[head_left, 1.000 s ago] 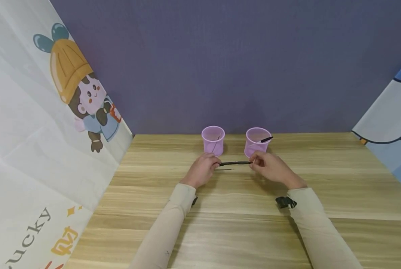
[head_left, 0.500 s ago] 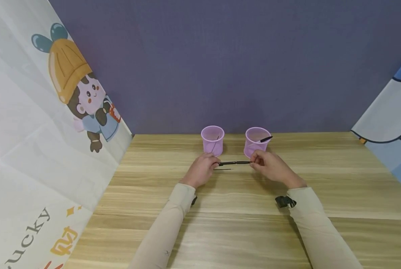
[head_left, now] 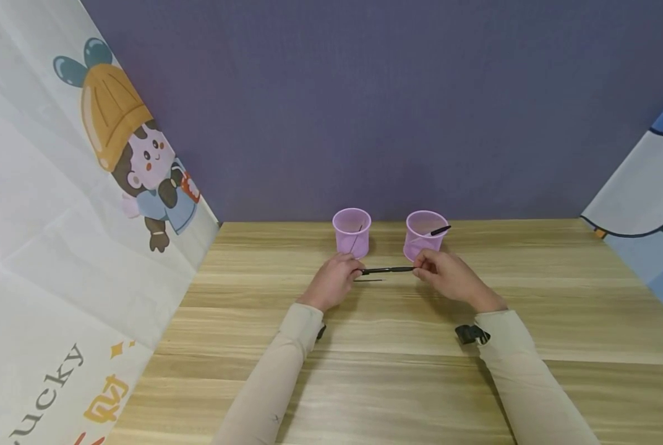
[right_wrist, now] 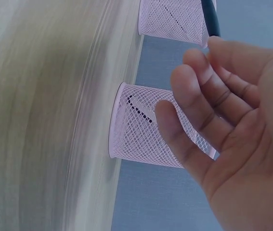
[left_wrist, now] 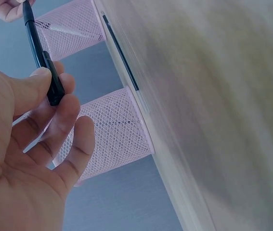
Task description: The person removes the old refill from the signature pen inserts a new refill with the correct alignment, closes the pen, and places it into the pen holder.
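Note:
Both hands hold a black ballpoint pen (head_left: 387, 270) level, close over the table. My left hand (head_left: 333, 282) pinches its clip end between thumb and fingers, as the left wrist view shows on the pen (left_wrist: 36, 45). At the opposite end, the thumb and index finger of my right hand (head_left: 451, 279) grip the barrel; that tip is hidden by the fingers. A thin dark pen refill (head_left: 370, 280) lies on the tabletop just in front of the pen. Behind the hands stand two mesh cups, a left pink-purple cup (head_left: 341, 240) and a right pink-purple cup (head_left: 412, 242).
A thin dark stick (head_left: 356, 238) leans inside the left cup. From the right cup a black pen part (head_left: 441, 230) pokes over the rim. A dark blue-grey panel (head_left: 387, 111) rises behind the wooden table (head_left: 387, 383); a printed white sheet (head_left: 42, 216) borders the left side.

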Demonstrator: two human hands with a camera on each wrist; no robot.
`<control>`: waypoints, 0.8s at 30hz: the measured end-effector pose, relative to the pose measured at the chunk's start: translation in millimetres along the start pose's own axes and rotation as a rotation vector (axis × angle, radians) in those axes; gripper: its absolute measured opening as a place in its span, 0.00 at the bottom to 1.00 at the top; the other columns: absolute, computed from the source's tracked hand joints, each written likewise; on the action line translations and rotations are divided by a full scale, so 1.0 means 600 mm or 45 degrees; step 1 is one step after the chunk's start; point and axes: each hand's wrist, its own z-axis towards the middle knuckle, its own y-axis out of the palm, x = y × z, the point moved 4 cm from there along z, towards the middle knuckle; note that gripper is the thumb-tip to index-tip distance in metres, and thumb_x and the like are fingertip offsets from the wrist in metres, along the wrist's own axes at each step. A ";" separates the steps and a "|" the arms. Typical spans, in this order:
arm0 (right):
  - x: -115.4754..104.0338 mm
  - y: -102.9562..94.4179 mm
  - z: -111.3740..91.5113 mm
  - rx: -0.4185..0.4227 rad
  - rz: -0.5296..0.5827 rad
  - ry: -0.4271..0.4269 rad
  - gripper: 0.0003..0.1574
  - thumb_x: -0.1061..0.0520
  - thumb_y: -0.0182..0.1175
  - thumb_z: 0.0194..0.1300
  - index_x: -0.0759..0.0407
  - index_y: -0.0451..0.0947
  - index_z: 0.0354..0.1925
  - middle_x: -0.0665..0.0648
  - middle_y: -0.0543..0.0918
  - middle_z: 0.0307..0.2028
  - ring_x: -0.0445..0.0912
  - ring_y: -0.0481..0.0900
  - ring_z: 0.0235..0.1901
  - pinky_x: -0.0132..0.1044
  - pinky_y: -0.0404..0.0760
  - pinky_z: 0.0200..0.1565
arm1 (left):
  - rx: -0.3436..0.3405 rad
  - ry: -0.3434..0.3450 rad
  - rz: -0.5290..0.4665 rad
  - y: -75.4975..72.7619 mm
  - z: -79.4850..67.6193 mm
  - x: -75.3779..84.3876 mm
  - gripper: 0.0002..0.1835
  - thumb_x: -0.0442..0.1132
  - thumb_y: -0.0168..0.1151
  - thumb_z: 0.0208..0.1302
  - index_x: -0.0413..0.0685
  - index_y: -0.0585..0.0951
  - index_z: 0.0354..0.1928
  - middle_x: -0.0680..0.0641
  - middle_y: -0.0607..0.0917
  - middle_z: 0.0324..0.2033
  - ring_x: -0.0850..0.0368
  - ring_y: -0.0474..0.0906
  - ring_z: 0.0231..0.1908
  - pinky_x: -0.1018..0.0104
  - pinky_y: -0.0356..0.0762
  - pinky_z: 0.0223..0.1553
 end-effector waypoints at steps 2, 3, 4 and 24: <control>-0.001 0.001 0.000 0.002 -0.001 -0.006 0.03 0.60 0.63 0.71 0.55 0.78 0.38 0.48 0.80 0.27 0.39 0.75 0.27 0.32 0.76 0.30 | 0.001 0.000 -0.001 -0.001 -0.001 0.000 0.08 0.36 0.62 0.73 0.45 0.88 0.47 0.49 0.88 0.42 0.52 0.83 0.49 0.58 0.82 0.58; -0.002 0.001 0.000 0.003 0.000 -0.008 0.03 0.60 0.63 0.71 0.55 0.78 0.38 0.48 0.81 0.27 0.39 0.75 0.27 0.32 0.76 0.30 | 0.001 -0.001 0.000 -0.001 -0.001 -0.001 0.08 0.36 0.62 0.73 0.45 0.88 0.47 0.49 0.88 0.42 0.52 0.83 0.48 0.58 0.82 0.58; -0.003 0.002 0.000 0.004 0.001 -0.010 0.03 0.59 0.63 0.72 0.55 0.79 0.38 0.48 0.81 0.27 0.39 0.76 0.27 0.32 0.77 0.30 | 0.002 0.000 0.001 -0.002 -0.002 -0.001 0.08 0.36 0.62 0.73 0.45 0.88 0.47 0.49 0.88 0.42 0.52 0.83 0.48 0.58 0.82 0.58; -0.013 0.007 0.003 -0.021 0.019 0.013 0.05 0.60 0.60 0.74 0.58 0.80 0.38 0.49 0.81 0.27 0.40 0.78 0.27 0.33 0.80 0.31 | 0.012 0.023 0.020 -0.008 -0.007 -0.007 0.08 0.36 0.62 0.73 0.46 0.88 0.47 0.50 0.88 0.42 0.53 0.83 0.47 0.60 0.82 0.56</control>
